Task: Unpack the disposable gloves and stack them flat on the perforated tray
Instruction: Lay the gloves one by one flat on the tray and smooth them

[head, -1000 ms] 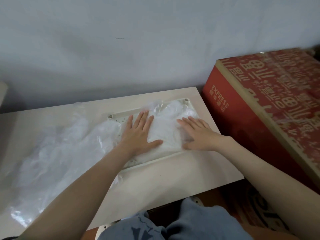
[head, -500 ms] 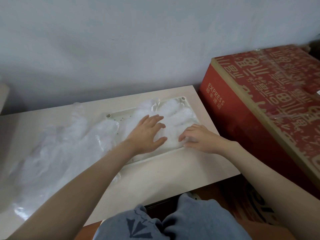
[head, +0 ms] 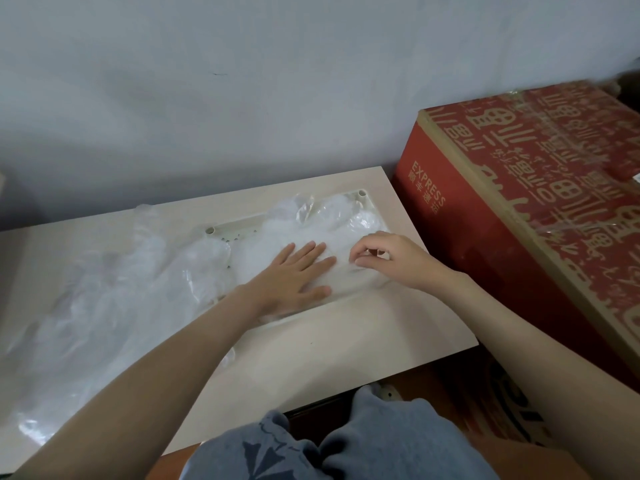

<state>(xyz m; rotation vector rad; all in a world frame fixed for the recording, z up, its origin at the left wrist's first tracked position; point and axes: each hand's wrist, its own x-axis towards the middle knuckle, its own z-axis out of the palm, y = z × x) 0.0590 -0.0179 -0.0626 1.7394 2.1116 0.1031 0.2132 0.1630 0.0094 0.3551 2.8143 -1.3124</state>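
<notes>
Glove stack (head: 304,233): translucent gloves lie piled on the perforated tray (head: 239,226), under both hands.
Left hand (head: 294,275): flat, fingers straight, palm pressing the middle of the stack.
Right hand (head: 391,258): just right of the left hand, fingers curled. Thumb and forefinger meet on the top film and seem to pinch it, though the clear plastic makes that hard to confirm.
Change: a second ago both palms lay flat on the stack. Since then the right hand has risen onto its fingertips, while the left stays pressing.
Loose gloves (head: 114,292): sprawled over the table (head: 346,341), overlapping the tray's left end.
Red box (head: 519,202): beside the table, to the right.
</notes>
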